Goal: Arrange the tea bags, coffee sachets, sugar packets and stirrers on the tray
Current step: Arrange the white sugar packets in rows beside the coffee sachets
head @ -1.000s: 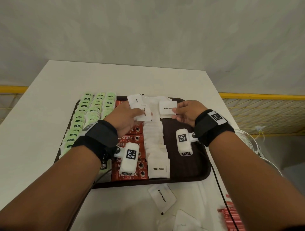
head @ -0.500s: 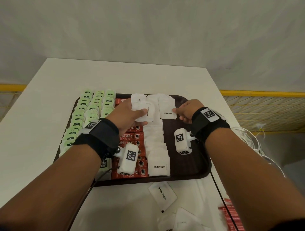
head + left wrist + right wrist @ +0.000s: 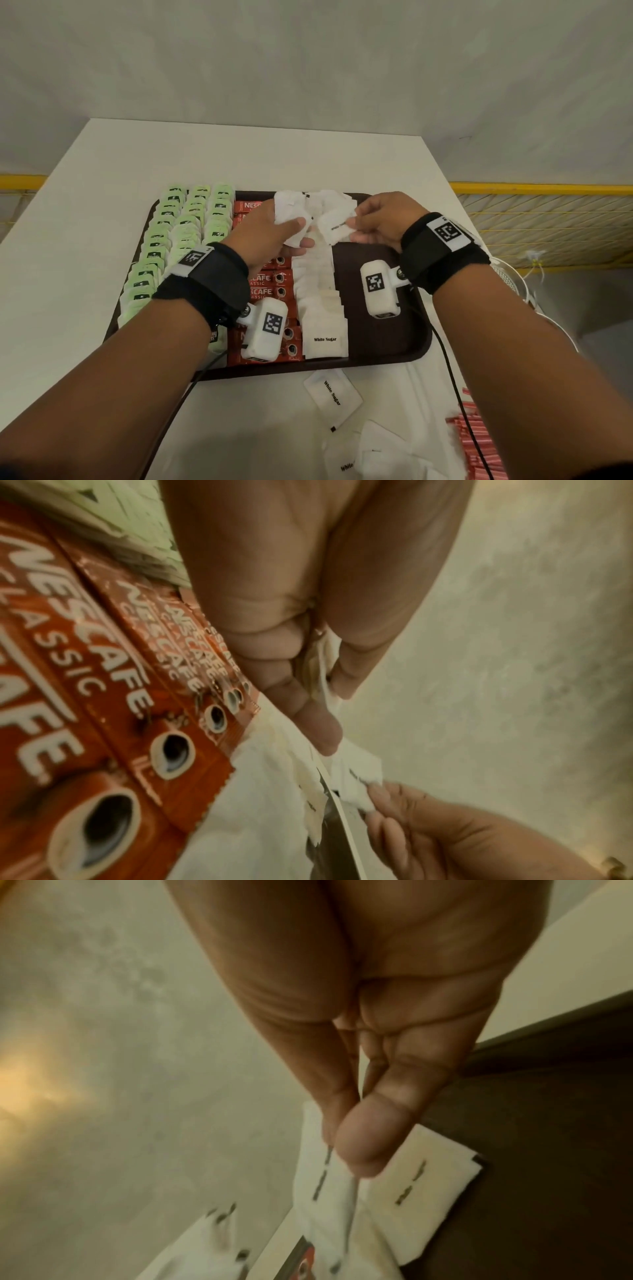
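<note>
Both hands work over the far end of the brown tray (image 3: pixel 383 346), which sits on the white surface (image 3: pixel 85 212).

Left hand (image 3: pixel 263 236): grip closed round a small bunch of white sugar packets (image 3: pixel 291 219), thumb on top, held above the red coffee sachets (image 3: pixel 270 284).

Right hand (image 3: pixel 383 219): thumb and fingers pinch the edge of a single sugar packet (image 3: pixel 334 224) (print faces up, too blurred to read), just beside the left hand's bunch.

On the tray, left to right: three columns of green tea bags (image 3: pixel 178 240), one column of coffee sachets, one overlapping column of sugar packets (image 3: pixel 322 308). Right part of the tray is bare brown.

Off the tray, near edge: loose sugar packets (image 3: pixel 332 394), and red stirrers (image 3: pixel 476 442) at lower right.
</note>
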A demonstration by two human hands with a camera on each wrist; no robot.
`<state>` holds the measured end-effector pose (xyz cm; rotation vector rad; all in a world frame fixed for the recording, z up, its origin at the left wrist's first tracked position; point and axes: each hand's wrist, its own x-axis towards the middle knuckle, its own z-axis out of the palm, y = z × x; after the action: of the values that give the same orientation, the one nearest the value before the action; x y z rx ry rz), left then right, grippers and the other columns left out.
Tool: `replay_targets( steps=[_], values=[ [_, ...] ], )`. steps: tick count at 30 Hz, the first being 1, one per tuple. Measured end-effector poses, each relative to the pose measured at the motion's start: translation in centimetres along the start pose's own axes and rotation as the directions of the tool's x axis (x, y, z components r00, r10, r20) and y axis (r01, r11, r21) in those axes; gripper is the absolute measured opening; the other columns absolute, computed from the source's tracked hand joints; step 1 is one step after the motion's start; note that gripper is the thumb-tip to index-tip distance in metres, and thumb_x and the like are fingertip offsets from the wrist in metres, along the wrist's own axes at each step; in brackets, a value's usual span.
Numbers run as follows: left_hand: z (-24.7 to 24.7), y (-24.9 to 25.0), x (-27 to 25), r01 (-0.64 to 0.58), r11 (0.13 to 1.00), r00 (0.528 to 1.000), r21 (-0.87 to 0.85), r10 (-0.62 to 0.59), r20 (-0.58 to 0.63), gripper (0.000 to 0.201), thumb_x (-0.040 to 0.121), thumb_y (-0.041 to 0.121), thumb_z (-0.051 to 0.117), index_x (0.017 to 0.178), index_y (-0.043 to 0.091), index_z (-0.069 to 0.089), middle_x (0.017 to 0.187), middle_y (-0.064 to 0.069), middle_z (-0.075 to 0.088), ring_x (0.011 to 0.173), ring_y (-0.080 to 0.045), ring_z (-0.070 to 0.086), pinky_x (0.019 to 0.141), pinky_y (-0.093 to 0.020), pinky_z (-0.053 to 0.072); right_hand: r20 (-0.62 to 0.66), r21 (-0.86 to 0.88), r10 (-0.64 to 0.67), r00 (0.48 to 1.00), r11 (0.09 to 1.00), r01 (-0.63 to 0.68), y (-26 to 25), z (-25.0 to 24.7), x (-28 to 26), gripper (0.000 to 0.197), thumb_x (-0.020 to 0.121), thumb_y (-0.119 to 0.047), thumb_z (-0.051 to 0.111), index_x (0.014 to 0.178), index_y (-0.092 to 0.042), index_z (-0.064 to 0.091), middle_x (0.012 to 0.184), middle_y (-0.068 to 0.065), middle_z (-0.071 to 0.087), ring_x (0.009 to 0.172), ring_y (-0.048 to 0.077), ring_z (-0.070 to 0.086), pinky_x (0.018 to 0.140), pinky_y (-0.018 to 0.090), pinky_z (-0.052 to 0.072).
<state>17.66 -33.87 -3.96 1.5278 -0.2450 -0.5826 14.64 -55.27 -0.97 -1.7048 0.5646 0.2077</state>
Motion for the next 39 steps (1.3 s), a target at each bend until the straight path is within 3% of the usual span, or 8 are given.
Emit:
replay_targets(
  steps=[9,13,18,23,26,30,35,39],
  values=[
    [-0.7,-0.3,-0.7,0.085,0.994,0.995,-0.073,-0.088,-0.047,0.026,0.102,0.011,0.049,0.127,0.01,0.056,0.111,-0.015,0.069,0.086,-0.022,0.073,0.071,-0.03,0.059,-0.091,0.129,0.178,0.98,0.978,-0.166,3.4,-0.5,1.9,0.013,0.085,0.006,0.066,0.085,-0.003,0.058,0.103,0.019,0.066,0.093,0.029,0.068,0.062,0.029,0.061],
    [-0.8,0.1,-1.0,0.131,0.979,0.988,-0.159,-0.141,-0.057,0.027,0.101,0.008,0.044,0.126,0.004,0.054,0.112,-0.02,0.068,0.086,-0.027,0.073,0.071,-0.033,0.061,-0.11,0.02,0.109,0.988,0.994,-0.107,4.1,0.0,3.1,0.014,0.085,0.006,0.065,0.082,-0.006,0.058,0.088,0.014,0.064,0.072,0.019,0.067,0.062,0.024,0.056],
    [-0.5,-0.1,-1.4,0.169,0.977,0.985,-0.128,-0.171,-0.005,0.03,0.102,0.011,0.048,0.131,0.009,0.052,0.12,-0.015,0.067,0.095,-0.029,0.074,0.07,-0.033,0.061,-0.148,-0.132,0.119,0.982,0.982,-0.139,4.1,0.3,3.8,0.015,0.081,-0.007,0.074,0.081,-0.009,0.059,0.086,0.012,0.066,0.074,0.021,0.068,0.068,0.031,0.061],
    [-0.4,-0.3,-1.8,0.114,0.993,0.993,-0.03,-0.114,0.023,0.036,0.098,0.018,0.059,0.133,0.015,0.054,0.119,-0.009,0.069,0.095,-0.027,0.074,0.071,-0.032,0.061,-0.237,-0.338,-0.033,0.971,0.94,-0.051,2.3,0.7,2.0,0.024,0.085,-0.03,0.071,0.078,-0.013,0.057,0.072,0.007,0.064,0.053,0.015,0.06,0.049,0.023,0.05],
    [-0.1,-0.2,-1.9,0.066,0.997,0.998,0.037,-0.066,0.003,0.037,0.094,0.02,0.065,0.13,0.019,0.055,0.113,-0.007,0.072,0.091,-0.025,0.074,0.071,-0.034,0.061,-0.056,-0.31,-0.138,0.989,0.944,0.114,0.7,1.7,0.0,0.031,0.083,-0.04,0.073,0.09,-0.011,0.065,0.079,0.009,0.067,0.057,0.015,0.059,0.055,0.027,0.051],
    [0.8,0.2,-1.9,0.03,0.999,0.999,0.03,-0.029,-0.017,0.033,0.094,0.021,0.065,0.126,0.022,0.058,0.106,-0.005,0.075,0.088,-0.024,0.075,0.071,-0.033,0.062,0.181,-0.373,-0.107,0.978,0.912,0.169,0.0,2.7,-1.3,0.023,0.079,-0.022,0.079,0.096,-0.012,0.068,0.084,0.014,0.072,0.07,0.021,0.063,0.068,0.031,0.054],
    [1.2,0.5,-1.7,0.111,0.986,0.991,-0.126,-0.119,-0.059,0.021,0.101,0.022,0.054,0.122,0.019,0.056,0.116,-0.004,0.069,0.093,-0.028,0.074,0.072,-0.033,0.062,0.01,-0.116,-0.105,0.994,0.988,0.105,1.4,1.1,-1.0,0.02,0.085,-0.007,0.071,0.102,0.0,0.064,0.08,0.013,0.065,0.059,0.015,0.058,0.052,0.023,0.048],
    [0.8,0.0,-1.5,0.154,0.966,0.98,-0.205,-0.176,-0.089,0.028,0.102,0.013,0.048,0.129,0.006,0.052,0.123,-0.01,0.065,0.091,-0.03,0.074,0.069,-0.032,0.061,-0.122,-0.076,0.035,0.992,0.996,-0.044,2.2,-0.7,-0.5,0.008,0.087,-0.006,0.069,0.091,-0.005,0.061,0.08,0.013,0.064,0.057,0.014,0.054,0.056,0.025,0.046]
  ],
)
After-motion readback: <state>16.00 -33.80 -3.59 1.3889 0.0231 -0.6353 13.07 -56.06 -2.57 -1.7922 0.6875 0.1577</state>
